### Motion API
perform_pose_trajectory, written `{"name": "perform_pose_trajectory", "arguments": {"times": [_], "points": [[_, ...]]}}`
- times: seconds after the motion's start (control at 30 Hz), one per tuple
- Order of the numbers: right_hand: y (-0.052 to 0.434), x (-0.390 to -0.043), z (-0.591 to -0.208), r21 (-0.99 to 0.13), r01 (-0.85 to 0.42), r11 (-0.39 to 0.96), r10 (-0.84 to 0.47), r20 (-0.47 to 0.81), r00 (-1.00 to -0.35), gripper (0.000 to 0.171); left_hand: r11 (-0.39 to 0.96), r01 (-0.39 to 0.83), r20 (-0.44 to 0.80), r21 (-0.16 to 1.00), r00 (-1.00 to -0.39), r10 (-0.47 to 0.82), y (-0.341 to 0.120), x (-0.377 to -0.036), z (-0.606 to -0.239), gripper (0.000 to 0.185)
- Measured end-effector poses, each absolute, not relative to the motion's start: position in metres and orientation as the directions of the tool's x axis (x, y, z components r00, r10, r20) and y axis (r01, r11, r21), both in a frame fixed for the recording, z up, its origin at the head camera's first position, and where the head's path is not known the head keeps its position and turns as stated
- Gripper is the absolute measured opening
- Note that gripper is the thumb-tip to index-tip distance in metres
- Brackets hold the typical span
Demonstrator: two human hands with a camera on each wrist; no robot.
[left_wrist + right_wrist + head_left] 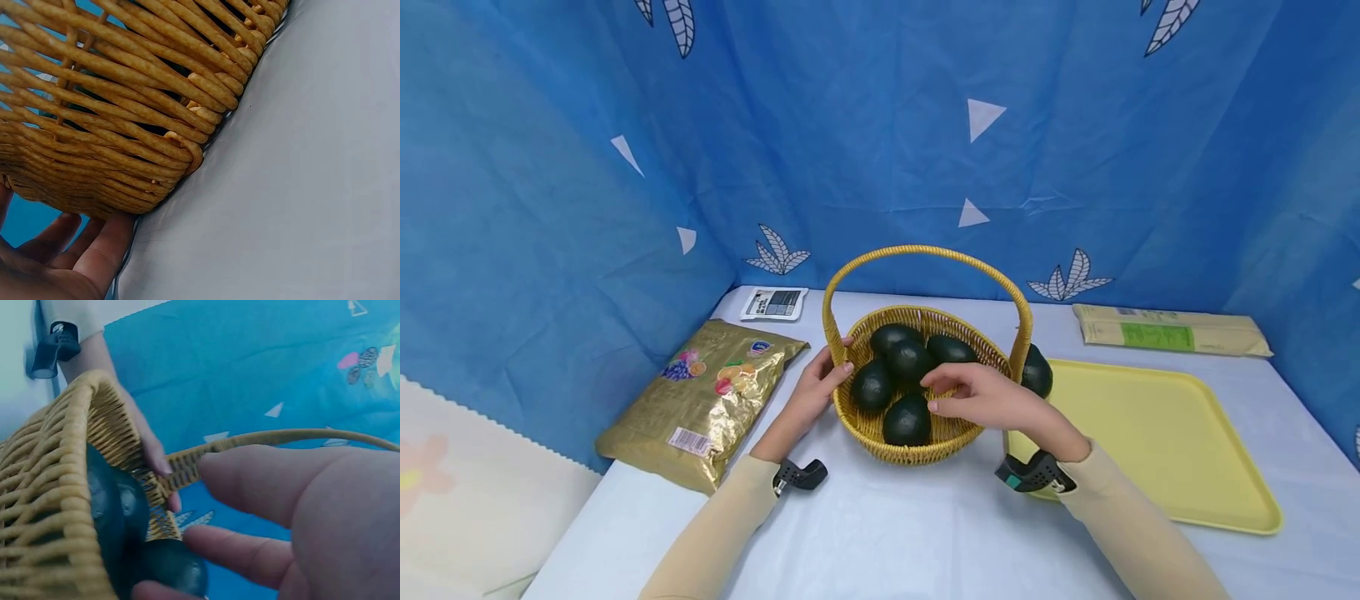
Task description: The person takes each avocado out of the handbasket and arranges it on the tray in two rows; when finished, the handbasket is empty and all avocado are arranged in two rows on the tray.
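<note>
A yellow wicker basket [898, 452] with a tall arched handle stands on the table, and several dark green avocados [907, 420] lie in it. My left hand [815, 385] grips the basket's left rim near the foot of the handle, thumb on the rim. In the left wrist view its fingers lie against the woven wall. Above the right part of the basket hovers my right hand [981, 394], fingers slightly bent, thumb and fingers apart with nothing seen between them. An avocado [172, 570] is near its fingertips in the right wrist view. Another avocado [1037, 372] sits outside, behind the handle's right foot.
To the right lies a yellow tray [1138, 442], partly under my right forearm. A long beige packet [1172, 329] rests behind it. At the left are a gold foil bag [707, 400] and a small white packet [773, 303]. Blue curtains [880, 150] close off the back.
</note>
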State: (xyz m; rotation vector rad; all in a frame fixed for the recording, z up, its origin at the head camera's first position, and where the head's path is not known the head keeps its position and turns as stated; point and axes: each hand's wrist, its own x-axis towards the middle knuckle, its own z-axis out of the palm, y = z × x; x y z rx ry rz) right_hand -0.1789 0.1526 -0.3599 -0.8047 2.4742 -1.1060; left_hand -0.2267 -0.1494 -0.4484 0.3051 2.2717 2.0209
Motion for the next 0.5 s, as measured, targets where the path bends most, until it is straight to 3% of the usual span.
{"name": "perform_pose_trajectory", "arguments": {"times": [0.2, 0.5], "points": [[0.133, -0.187, -0.371, -0.695, -0.322, 0.643, -0.578, -0.164, -0.799, 0.041, 0.100, 0.094, 0.069, 0.991, -0.972, 0.226, -0.148, -0.226, -0.448, 0.051], [0.112, -0.190, -0.380, -0.667, -0.317, 0.674, -0.567, -0.192, -0.801, 0.042, 0.108, 0.095, 0.071, 0.990, -0.976, 0.207, -0.150, -0.226, -0.448, 0.051]]}}
